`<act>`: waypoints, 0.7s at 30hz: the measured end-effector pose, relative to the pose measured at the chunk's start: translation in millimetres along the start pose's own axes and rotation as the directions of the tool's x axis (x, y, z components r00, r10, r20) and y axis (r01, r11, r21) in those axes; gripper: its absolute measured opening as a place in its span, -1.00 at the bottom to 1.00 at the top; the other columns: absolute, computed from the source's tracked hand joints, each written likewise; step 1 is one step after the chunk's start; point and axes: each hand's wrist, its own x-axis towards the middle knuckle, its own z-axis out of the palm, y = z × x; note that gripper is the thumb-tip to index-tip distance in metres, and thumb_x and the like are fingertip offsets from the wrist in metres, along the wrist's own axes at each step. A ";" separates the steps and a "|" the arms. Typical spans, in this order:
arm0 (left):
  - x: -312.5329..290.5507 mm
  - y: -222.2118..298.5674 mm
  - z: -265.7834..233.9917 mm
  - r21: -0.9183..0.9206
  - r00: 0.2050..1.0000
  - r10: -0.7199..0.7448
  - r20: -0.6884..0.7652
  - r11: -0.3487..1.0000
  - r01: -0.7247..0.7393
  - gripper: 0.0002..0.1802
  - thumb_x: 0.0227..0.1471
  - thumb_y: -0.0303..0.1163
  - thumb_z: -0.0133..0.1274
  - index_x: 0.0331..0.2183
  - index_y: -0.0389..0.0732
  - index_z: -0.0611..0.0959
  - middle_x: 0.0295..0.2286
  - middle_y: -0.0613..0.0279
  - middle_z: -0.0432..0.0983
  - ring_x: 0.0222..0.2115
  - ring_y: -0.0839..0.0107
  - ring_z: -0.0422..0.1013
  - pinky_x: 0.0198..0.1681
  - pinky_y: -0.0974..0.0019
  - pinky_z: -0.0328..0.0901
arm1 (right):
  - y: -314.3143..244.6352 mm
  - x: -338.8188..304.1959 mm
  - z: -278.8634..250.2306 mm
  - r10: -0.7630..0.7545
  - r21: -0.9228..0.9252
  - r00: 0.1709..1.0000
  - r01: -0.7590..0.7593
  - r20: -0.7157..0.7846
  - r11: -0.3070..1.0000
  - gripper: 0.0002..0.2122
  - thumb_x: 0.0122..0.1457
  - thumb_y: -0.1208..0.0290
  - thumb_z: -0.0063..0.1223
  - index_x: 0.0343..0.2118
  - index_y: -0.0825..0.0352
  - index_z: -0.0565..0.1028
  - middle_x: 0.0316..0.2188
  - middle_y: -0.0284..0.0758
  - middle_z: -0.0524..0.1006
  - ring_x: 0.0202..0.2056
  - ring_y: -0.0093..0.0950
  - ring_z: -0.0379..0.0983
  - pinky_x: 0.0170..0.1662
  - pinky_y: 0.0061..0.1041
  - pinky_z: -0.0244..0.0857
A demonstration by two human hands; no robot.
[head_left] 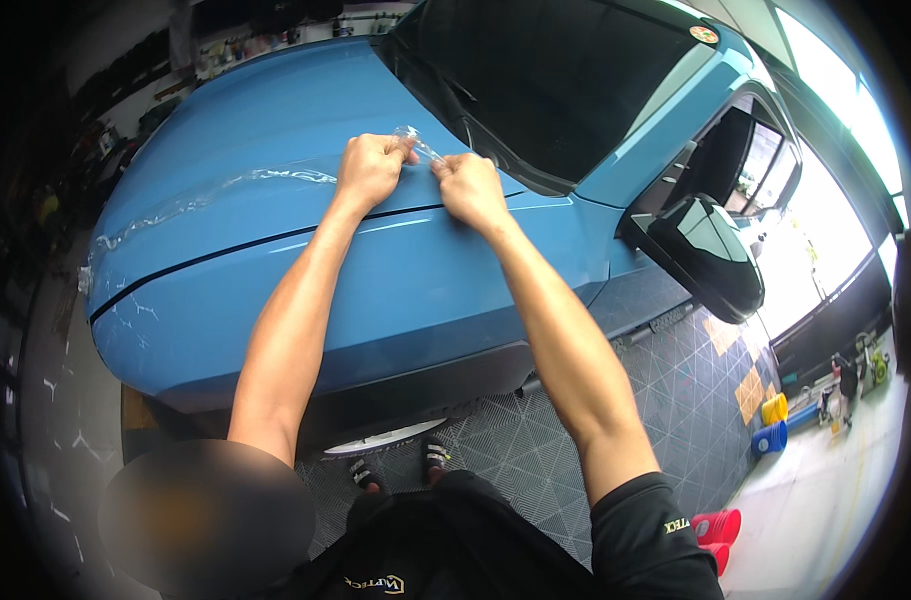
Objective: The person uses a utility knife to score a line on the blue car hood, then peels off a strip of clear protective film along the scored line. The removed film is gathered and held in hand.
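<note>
A strip of clear film (216, 190) is seen lying crumpled along the bonnet (276, 120) of a blue car (396, 300), running from the far left edge of the panel up toward the middle, where its end is lifted off the paint. One seam between bonnet and front wing (376, 310) is crossed by both forearms. The left hand (373, 168) is closed into a loose fist, knuckles up, with the film end pinched at the fingertips. Just beside it, almost touching, the right hand (469, 188) is curled shut in the same way, and the raised tip of film is gripped between the two. Both arms are stretched forward from the lower edge, nearly straight, over the wing. Further right, one dark windscreen (556, 80) and one black side mirror (711, 255) are seen. On the grey tiled floor (616, 380) two sandalled feet (396, 465) are placed under the wing, and at the right two cylinders, one yellow (775, 408) and one blue (771, 438), lie near a red stool (718, 527).
</note>
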 end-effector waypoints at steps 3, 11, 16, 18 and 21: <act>1.5 2.8 1.1 -0.075 0.994 0.085 -0.063 0.993 -0.090 -0.62 0.21 -0.19 0.12 -0.50 -0.27 0.76 -0.66 0.13 0.57 -0.62 0.38 0.43 -0.49 0.22 0.29 | -25.8 -23.2 3.9 0.132 0.021 0.989 -0.131 -0.068 0.991 -0.71 0.31 0.23 0.06 -0.17 0.33 0.69 -0.36 0.06 0.64 -0.21 0.04 0.60 -0.07 -0.11 0.42; 0.0 1.7 8.4 -0.141 0.992 0.103 -0.069 0.984 -0.112 -0.56 0.22 -0.19 0.11 -0.60 -0.29 0.65 -0.70 0.03 0.49 -0.67 0.27 0.40 -0.54 0.14 0.23 | -62.0 -58.8 7.4 0.175 -0.030 0.978 -0.179 -0.117 0.983 -0.72 0.33 0.28 0.00 -0.30 0.38 0.66 -0.41 0.07 0.62 -0.24 0.06 0.58 -0.08 -0.01 0.41; -5.1 5.3 3.2 -0.269 0.998 0.006 -0.055 0.963 -0.021 -0.60 0.25 -0.19 0.09 -0.50 -0.28 0.71 -0.63 0.12 0.58 -0.59 0.35 0.48 -0.45 0.22 0.31 | -51.7 -42.1 2.0 0.068 -0.228 0.996 -0.080 -0.060 0.970 -0.69 0.27 0.33 0.03 -0.01 0.35 0.59 -0.28 0.06 0.64 -0.15 0.03 0.58 0.03 -0.06 0.41; -8.0 10.0 -1.6 -0.250 0.997 -0.003 -0.074 0.968 -0.016 -0.61 0.28 -0.18 0.08 -0.44 -0.28 0.73 -0.58 0.12 0.63 -0.53 0.34 0.54 -0.38 0.26 0.35 | -40.9 -26.1 -5.2 -0.023 -0.228 0.998 0.010 -0.052 0.974 -0.55 0.23 0.39 0.08 0.21 0.30 0.45 -0.14 0.05 0.63 -0.05 0.00 0.56 0.12 -0.15 0.39; -10.8 14.2 -6.8 -0.196 0.997 -0.080 -0.018 0.978 0.075 -0.65 0.28 -0.21 0.06 -0.32 -0.28 0.78 -0.44 0.16 0.69 -0.39 0.44 0.53 -0.27 0.31 0.38 | -21.7 1.8 -14.4 -0.131 -0.101 0.990 0.126 -0.043 0.987 -0.21 0.11 0.38 0.29 0.41 0.26 0.17 0.15 0.05 0.48 0.12 -0.01 0.48 0.21 -0.23 0.34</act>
